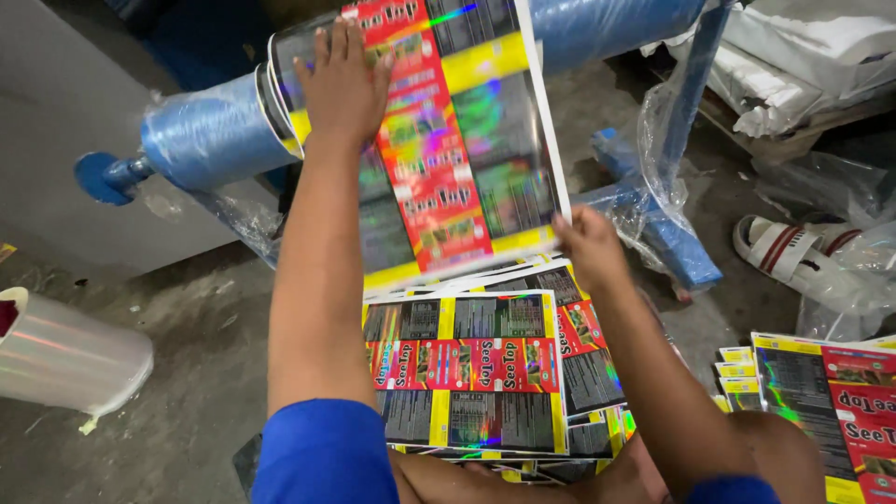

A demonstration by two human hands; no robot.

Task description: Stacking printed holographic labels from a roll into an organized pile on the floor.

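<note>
My left hand (343, 79) lies flat and open on the top of a shiny printed sheet (467, 159) draped over the blue wrapped roller (210, 131), and my right hand (588, 247) pinches the lower right corner of the sheet. Below it, the pile of similar sheets (467, 369) rests on the floor. I think the sheet can slide off the roller or crease, because only one corner is gripped.

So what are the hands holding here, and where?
One glossy printed sheet: the right hand pinches its lower right corner, the left hand presses flat on its upper part over the blue roller.
</note>
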